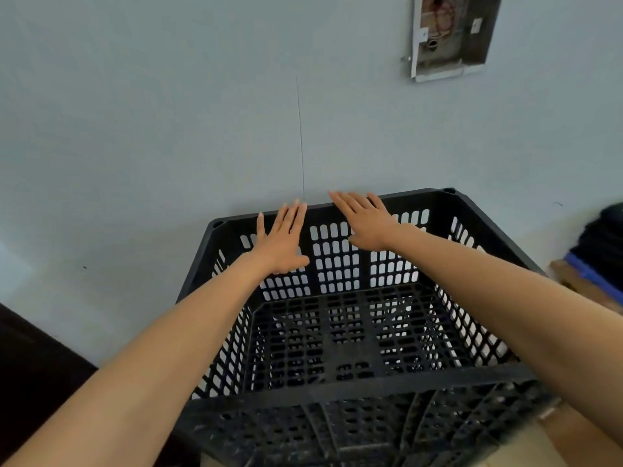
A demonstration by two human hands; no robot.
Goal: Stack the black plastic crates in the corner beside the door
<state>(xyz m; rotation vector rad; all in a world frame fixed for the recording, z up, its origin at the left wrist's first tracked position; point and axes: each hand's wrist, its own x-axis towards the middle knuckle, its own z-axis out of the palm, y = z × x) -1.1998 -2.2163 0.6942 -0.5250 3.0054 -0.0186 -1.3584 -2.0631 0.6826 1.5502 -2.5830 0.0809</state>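
Against a pale wall (168, 129), a black crate (337, 392) sits open side up, seen from above thru a head cam. It fills the lower centre of view; its far rim is right by the wall, touching or nearly, can't tell which. Both arms reach over the crate toward that far rim. Left hand (281, 239) is flat, fingers spread wide, palm down over the far side wall, holding nothing. Right hand (365, 220) is likewise flat & wide, fingertips at the far rim, holding nothing. Whether the palms press on the plastic or hover just above it isn't clear.

A dark slab (33, 375), maybe the door, shows at lower left. An open wall box (451, 35) w/ wiring hangs upper right. Dark & blue items (596, 257) sit at the right edge, blurred.

Progress, as a guess: this crate looks placed by the wall, prob. on top of sth below, since more black lattice shows under its near rim. How many crates are left can't be told.
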